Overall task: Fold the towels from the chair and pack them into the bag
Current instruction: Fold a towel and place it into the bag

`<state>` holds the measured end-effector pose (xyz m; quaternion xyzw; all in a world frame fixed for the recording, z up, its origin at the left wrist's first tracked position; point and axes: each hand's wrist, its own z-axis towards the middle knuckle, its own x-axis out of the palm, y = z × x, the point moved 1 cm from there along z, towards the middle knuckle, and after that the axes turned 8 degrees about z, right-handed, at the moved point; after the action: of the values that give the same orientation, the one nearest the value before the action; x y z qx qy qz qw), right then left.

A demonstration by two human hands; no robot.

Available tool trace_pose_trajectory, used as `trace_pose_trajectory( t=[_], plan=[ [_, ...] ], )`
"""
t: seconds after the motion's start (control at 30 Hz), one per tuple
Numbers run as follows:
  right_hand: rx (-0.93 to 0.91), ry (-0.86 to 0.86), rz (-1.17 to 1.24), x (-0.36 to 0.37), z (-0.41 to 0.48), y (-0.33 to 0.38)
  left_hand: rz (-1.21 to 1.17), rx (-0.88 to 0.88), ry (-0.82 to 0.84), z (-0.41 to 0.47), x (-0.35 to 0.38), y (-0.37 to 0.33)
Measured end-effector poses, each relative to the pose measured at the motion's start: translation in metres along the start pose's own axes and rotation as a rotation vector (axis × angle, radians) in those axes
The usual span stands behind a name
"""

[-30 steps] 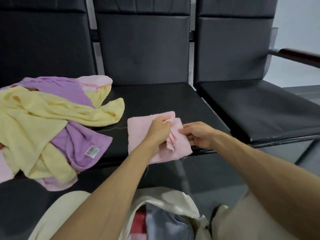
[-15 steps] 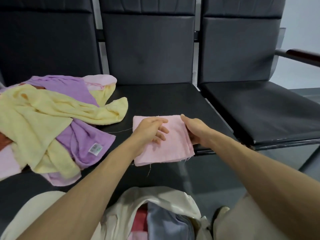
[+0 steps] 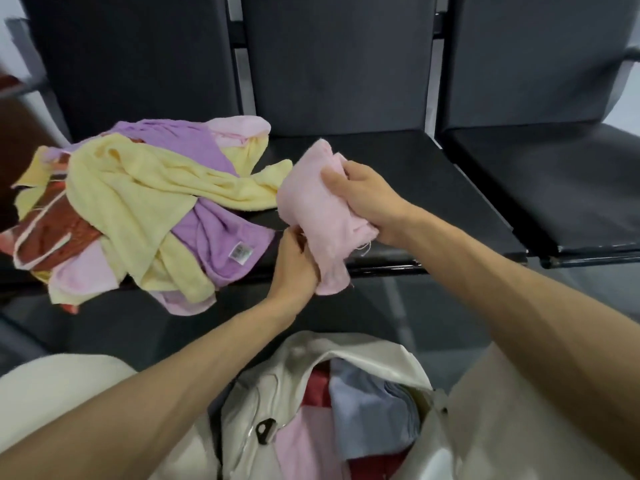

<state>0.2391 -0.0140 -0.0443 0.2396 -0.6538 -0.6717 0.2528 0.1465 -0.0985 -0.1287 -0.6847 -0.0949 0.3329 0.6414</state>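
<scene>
Small pale pink terry towel (image 3: 311,209), bunched into a loose fold, is held in both hands, off the seat, over the front edge of the middle black padded chair seat (image 3: 408,174). Right hand (image 3: 367,202) grips the towel's upper part: thumb lies on top, the other fingers curl underneath. Left hand (image 3: 294,268) holds the lower end, fingers curled round the cloth, fingertips hidden behind it. Lower corner of the towel hangs just past the seat edge.

Loose heap of unfolded towels sits on the left side of the bench, spilling onto the middle seat: pale yellow towel (image 3: 138,195) on top, purple towel (image 3: 214,233) with a white sewn label (image 3: 240,252) under it, rust-red cloth with pale trim (image 3: 52,233) at the far left, more pink at the back and front. Tip of the yellow towel ends just beside the held pink one; touching or not, cannot tell.

Cream fabric bag (image 3: 367,355) stands open at the bottom, below the hands. Inside: folded grey-blue cloth (image 3: 367,410), folded pink cloth (image 3: 304,452), red cloth (image 3: 317,382). Right black chair seat (image 3: 554,181) is well apart from the hands.
</scene>
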Motion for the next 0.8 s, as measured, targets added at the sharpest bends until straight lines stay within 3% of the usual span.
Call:
trace_pose_trajectory(
  t=[0.17,0.27,0.37,0.5,0.63,0.73,0.8],
  plan=[
    [0.143,0.030,0.064,0.003,-0.029,-0.015,-0.480,-0.371,0.311,-0.038,-0.015,0.023],
    [0.268,0.003,0.111,-0.001,-0.049,-0.028,-0.708,-0.557,0.353,-0.062,-0.030,0.045],
    [0.398,0.011,-0.020,-0.012,-0.066,-0.047,-0.770,-0.650,0.371,-0.086,-0.029,0.070],
    [0.582,0.115,-0.376,-0.028,-0.094,-0.097,-0.410,-0.766,0.419,-0.115,-0.008,0.116],
    [0.876,0.276,-0.781,-0.046,-0.129,-0.159,-0.023,-0.710,0.724,-0.134,0.020,0.157],
    [1.030,0.288,-0.834,-0.048,-0.151,-0.199,0.221,-0.626,0.858,-0.135,0.042,0.177],
    [1.014,0.266,-0.816,-0.045,-0.155,-0.225,0.349,-0.587,0.866,-0.134,0.053,0.191]
  ],
)
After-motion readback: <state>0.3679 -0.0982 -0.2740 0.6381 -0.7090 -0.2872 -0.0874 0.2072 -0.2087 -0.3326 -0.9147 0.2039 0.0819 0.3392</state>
